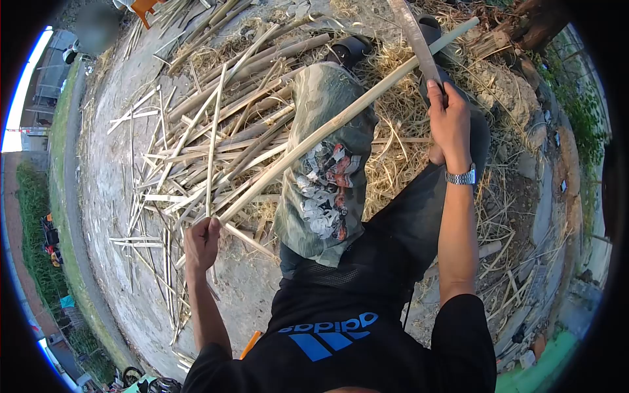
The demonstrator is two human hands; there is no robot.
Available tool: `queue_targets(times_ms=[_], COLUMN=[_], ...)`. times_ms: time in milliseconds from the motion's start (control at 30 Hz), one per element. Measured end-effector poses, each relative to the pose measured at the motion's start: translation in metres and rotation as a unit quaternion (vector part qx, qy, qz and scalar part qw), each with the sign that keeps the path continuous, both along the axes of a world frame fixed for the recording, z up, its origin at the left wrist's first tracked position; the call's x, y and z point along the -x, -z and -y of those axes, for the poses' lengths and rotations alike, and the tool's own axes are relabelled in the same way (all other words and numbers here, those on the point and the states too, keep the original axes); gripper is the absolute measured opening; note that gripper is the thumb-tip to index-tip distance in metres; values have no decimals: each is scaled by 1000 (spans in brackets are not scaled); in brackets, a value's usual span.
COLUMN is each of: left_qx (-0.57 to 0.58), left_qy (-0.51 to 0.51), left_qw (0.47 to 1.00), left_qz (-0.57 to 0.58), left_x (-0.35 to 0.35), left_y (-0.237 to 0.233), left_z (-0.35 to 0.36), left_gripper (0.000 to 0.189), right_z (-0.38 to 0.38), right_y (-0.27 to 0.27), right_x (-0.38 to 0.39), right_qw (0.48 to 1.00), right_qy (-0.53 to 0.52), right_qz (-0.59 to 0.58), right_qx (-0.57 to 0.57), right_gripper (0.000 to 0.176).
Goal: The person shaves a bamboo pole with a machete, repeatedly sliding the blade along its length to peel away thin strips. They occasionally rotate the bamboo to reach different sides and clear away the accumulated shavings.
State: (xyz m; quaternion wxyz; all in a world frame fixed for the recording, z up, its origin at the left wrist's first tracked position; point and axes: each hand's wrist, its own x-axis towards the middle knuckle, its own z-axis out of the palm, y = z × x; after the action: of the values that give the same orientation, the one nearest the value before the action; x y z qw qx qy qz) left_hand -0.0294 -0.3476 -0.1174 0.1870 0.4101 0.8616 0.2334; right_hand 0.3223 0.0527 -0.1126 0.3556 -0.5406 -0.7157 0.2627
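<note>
A long pale bamboo pole (341, 116) slants across my lap, from the lower left up to the far right. Its near end meets the thumb and fingers of my left hand (202, 246), which is closed around it. My right hand (451, 124), with a metal watch (461, 175) at the wrist, grips a long-bladed knife (417, 40). The blade points up and away, crossing the pole near its far end. The knife's handle is hidden in my fist. Under the pole, a worn, patterned cloth (311, 209) covers my thigh.
Split bamboo strips and poles (229, 118) lie heaped on the concrete to the left. Fibrous shavings (396, 170) cover the ground between and around my legs. A brown log (524, 29) lies at the far right. An orange chair (141, 9) stands at the top left.
</note>
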Motion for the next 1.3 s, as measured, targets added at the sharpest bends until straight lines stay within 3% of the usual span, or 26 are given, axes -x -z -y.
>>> queue_targets(times_ms=[67, 133, 233, 333, 400, 500, 567, 633, 700, 767, 967, 1033, 1100, 1167, 1300], left_qx=[13, -39, -24, -54, -53, -75, -52, -65, -60, -65, -86, -90, -99, -107, -100], left_qy=[-15, 32, 94, 65, 71, 68, 71, 73, 85, 89, 78, 99, 77, 89, 74], left_qw=[1000, 996, 988, 989, 989, 990, 990, 988, 984, 985, 984, 978, 983, 980, 987], left_qz=[-9, -69, -122, -123, -122, -103, -106, -116, -143, -135, -134, -158, -131, -144, -104], left_x=[2, -18, -41, -14, -8, -5, -4, -9, -11, -21, -42, -39, -40, -53, -56], left_y=[-2, -13, -13, 14, 10, 10, 6, 4, 5, 8, -4, 9, 18, 18, 16], left_z=[-6, -32, -63, -58, -52, -49, -49, -52, -54, -62, -79, -76, -77, -90, -96], left_gripper=[42, 38, 45, 50, 50, 51, 50, 51, 52, 53, 53, 53, 54, 55, 55], right_z=[10, 37, 82, 92, 83, 63, 40, 7, -13, -6, 84, 69, 45, 49, 88], right_y=[0, -2, 6, 13, 4, -4, -5, 0, 8, 16, 23, 15, 10, 21, 26], right_x=[3, 16, 35, 30, 16, 7, 1, -13, -11, 1, 38, 31, 27, 38, 43], right_qw=[1000, 996, 987, 981, 977, 989, 997, 998, 997, 997, 991, 995, 999, 1000, 994], right_qy=[-10, -48, -137, -158, -183, -145, -67, -13, 48, 68, -120, -97, -7, 4, -96], right_qz=[-19, -70, -76, -99, -53, 0, -18, 65, 31, 22, -23, 23, -11, -30, -56], right_qx=[0, 8, 43, 59, 96, 40, 19, -22, -47, 0, 54, 17, 31, 0, 3], right_gripper=[36, 35, 26, 23, 23, 25, 33, 45, 47, 47, 37, 37, 37, 38, 34])
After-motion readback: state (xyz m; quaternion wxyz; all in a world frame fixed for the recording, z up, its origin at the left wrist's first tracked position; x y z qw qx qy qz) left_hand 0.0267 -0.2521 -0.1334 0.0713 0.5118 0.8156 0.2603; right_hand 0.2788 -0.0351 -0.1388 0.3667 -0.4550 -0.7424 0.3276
